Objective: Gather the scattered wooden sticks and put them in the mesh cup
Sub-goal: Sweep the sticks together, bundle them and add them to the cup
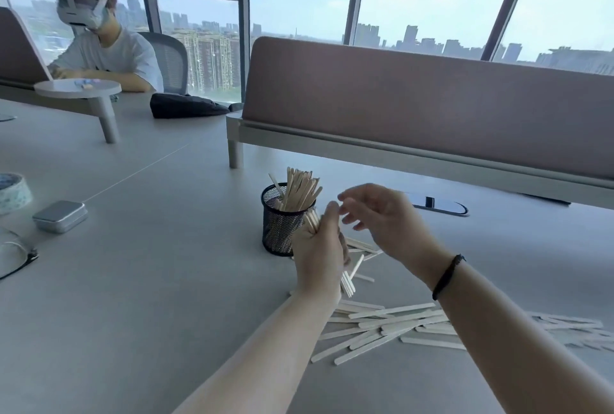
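Observation:
A black mesh cup [277, 230] stands on the grey table with several pale wooden sticks [299, 189] upright in it. My left hand [317, 255] is just right of the cup, closed around a bundle of sticks [347, 282] that pokes out above and below the fist. My right hand [378, 214] hovers beside it, fingers spread, holding nothing, with a black band on the wrist. Several loose sticks [392, 322] lie scattered on the table below my hands, and more reach toward the right edge.
A grey desk divider [432, 107] stands behind the cup, with a dark oval cable port [438, 205] below it. At left lie a metal tin [60, 215], a tape roll [13, 192] and glasses [16, 255]. Another person sits at the far left.

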A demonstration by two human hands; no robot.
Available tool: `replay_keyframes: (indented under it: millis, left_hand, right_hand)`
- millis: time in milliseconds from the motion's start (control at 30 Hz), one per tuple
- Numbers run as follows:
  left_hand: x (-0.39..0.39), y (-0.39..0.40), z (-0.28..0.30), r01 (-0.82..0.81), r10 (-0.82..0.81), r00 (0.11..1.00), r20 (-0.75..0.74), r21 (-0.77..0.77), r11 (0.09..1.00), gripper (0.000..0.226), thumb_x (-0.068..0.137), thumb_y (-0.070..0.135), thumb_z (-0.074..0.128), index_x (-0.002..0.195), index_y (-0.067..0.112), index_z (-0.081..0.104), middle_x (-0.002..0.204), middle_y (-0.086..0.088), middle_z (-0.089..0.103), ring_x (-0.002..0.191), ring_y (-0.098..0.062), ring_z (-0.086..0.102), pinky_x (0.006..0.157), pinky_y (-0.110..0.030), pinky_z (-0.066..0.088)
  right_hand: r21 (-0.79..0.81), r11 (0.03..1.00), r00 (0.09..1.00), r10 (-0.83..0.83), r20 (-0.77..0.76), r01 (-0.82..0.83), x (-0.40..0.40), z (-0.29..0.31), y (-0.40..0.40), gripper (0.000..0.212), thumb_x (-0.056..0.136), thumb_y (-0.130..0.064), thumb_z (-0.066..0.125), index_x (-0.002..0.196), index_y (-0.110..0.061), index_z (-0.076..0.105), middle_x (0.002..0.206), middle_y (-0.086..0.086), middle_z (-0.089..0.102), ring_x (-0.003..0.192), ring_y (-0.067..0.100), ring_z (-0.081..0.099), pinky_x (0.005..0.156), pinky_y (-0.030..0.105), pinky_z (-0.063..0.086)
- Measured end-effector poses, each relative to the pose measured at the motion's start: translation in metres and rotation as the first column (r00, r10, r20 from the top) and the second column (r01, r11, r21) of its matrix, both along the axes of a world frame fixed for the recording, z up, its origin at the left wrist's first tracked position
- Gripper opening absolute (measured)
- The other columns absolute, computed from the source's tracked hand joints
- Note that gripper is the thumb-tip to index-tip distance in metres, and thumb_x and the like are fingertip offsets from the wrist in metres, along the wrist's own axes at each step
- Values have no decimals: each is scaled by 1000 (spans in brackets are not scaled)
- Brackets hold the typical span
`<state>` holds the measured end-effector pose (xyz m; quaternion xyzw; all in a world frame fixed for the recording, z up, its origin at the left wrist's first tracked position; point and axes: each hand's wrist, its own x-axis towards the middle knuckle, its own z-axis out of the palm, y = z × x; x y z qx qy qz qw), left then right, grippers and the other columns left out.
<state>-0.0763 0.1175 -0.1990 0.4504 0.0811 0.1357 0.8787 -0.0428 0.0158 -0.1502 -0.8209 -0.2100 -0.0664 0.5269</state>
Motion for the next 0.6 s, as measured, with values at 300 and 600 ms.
replay_keyframes:
  millis: [300, 600]
  left_hand:
    - [2, 5, 33, -8, 15, 998, 54, -130, 991, 58, 100, 29, 56, 61, 25, 13, 49, 4, 11, 38, -12, 10, 47, -24, 7]
    - [39, 48, 99, -240, 222, 963, 149, 109, 965, 59, 95, 53, 58, 54, 22, 28, 50, 0, 21, 41, -17, 19, 45, -28, 16]
  right_hand:
    - [-480, 876, 997, 70, 18, -53, -43, -75, -31, 34, 98, -34, 48, 73, -13, 57, 62, 3, 55, 62, 13, 48, 68, 29, 35]
    - [-645, 757, 967, 78, 242, 100, -58, -78, -42, 32, 93, -53, 50, 77, -25, 51, 64, -13, 46, 77, 14, 48, 88, 26, 33]
